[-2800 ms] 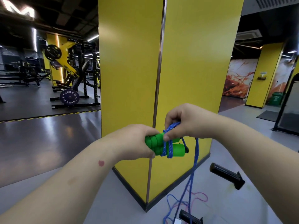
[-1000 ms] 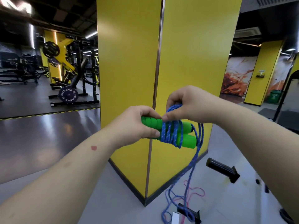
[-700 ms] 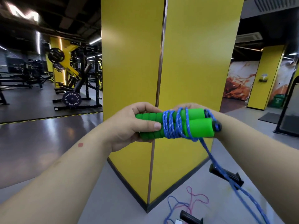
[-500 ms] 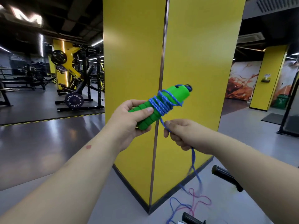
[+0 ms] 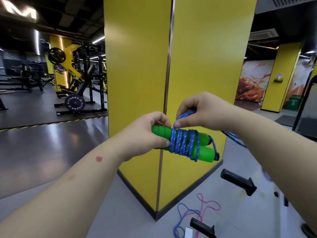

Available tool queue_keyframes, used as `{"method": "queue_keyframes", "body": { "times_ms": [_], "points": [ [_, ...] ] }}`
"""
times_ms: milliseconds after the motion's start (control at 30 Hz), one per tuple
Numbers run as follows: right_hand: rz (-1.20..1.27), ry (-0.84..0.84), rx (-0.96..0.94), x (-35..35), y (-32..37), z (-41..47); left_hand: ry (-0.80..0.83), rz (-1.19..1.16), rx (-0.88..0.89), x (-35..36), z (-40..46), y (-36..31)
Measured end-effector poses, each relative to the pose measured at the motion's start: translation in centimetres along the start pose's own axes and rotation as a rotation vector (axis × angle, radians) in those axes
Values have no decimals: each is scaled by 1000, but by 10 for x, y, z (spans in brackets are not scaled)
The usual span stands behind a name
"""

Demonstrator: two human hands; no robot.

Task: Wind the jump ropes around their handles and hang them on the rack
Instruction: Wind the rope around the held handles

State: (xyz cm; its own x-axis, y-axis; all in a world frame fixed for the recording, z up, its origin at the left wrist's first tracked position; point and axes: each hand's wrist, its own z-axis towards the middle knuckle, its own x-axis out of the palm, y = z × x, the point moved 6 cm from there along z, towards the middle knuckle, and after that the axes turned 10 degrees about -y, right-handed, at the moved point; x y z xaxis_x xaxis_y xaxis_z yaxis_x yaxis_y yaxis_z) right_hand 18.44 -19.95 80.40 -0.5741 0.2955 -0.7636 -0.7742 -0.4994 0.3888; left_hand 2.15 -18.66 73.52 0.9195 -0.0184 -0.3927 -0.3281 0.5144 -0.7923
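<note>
The left hand (image 5: pixel 145 134) grips one end of the two bright green foam jump-rope handles (image 5: pixel 193 145), which lie side by side and roughly level in front of the corner of a yellow square pillar (image 5: pixel 171 66). A blue braided rope (image 5: pixel 184 143) is wound in several turns around the middle of both handles. The right hand (image 5: pixel 200 112) hovers just above the coil, its thumb and forefinger pinching a loop of the same rope at the top of the winding; the two hands are close together, almost touching. From the handles' far end the rope trails off to the right behind the right forearm. Below, on the grey floor (image 5: pixel 120 212), loose blue and pink cords (image 5: pixel 202 208) lie tangled near two black pegs (image 5: pixel 238 182) that jut out at the lower right.
</note>
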Motion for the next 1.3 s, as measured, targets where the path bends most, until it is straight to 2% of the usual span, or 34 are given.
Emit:
{"method": "queue_keyframes", "body": {
  "times_ms": [167, 233, 300, 400, 467, 567, 667, 800, 967, 1067, 1133, 1300],
  "points": [
    [487, 83, 207, 11, -35, 4, 200, -574, -145, -9, -4, -6],
    [647, 139, 271, 31, -44, -1, 169, -775, -183, -11, -4, -10],
    [678, 188, 338, 53, -47, -10, 36, -899, -219, -11, 0, -8],
    [565, 201, 366, 75, -40, -20, -250, -872, -243, -14, 8, 6],
    [377, 172, 327, 77, -29, -26, -391, -780, -246, -14, 10, 17],
    [39, 121, 169, 74, -7, -30, -511, -656, -233, -7, 8, 27],
    [-136, 87, 111, 68, 5, -30, -585, -608, -239, 0, 7, 34],
    [-226, 88, 136, 65, 0, -29, -521, -835, -437, 12, 6, 40],
    [-69, 24, 155, 57, 3, -30, -545, -944, -500, 11, 2, 40],
    [-39, -40, 152, 48, 3, -28, -472, -893, -494, 10, 1, 40],
    [89, -87, 205, 40, -2, -26, -384, -830, -472, 9, 1, 40],
    [180, -81, 258, 38, -11, -24, -179, -709, -439, 9, -2, 34]
  ]
}}
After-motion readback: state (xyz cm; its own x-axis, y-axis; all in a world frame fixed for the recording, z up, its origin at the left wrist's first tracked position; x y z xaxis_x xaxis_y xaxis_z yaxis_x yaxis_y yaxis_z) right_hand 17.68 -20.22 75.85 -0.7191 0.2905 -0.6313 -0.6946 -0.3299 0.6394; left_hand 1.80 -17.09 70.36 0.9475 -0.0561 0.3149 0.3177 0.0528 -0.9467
